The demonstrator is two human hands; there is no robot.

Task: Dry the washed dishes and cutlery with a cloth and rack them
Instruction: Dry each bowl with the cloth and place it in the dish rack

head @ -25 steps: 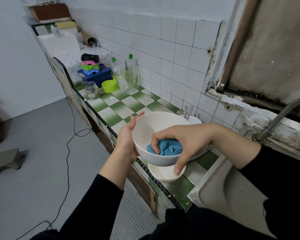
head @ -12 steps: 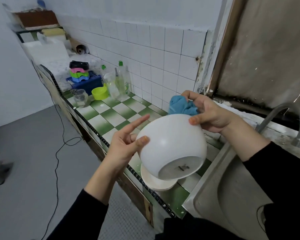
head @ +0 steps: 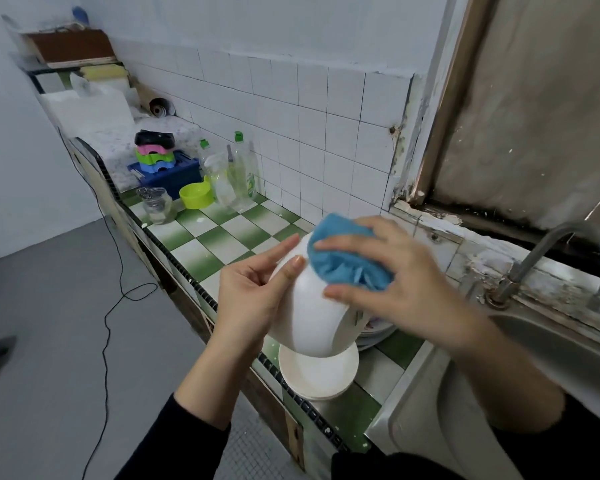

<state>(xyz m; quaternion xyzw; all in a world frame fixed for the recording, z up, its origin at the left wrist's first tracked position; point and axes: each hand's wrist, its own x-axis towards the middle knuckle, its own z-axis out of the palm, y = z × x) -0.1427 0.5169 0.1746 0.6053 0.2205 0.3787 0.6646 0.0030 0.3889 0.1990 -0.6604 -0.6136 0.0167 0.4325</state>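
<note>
Checked counter (head: 222, 244) left of sink (head: 551, 348): white bowl (head: 309, 320) held just above it, tipped, outside up. Left hand (head: 250, 296) braces bowl, fingers straight; right hand (head: 406, 289) clutches blue cloth (head: 343, 261) against its upper wall.

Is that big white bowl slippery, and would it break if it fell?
Probably slippery: the bowl looks smooth and glossy. Its round side may roll in the left hand, which only props it while the right hand holds the cloth on it. It might chip; the material is unclear.
</note>
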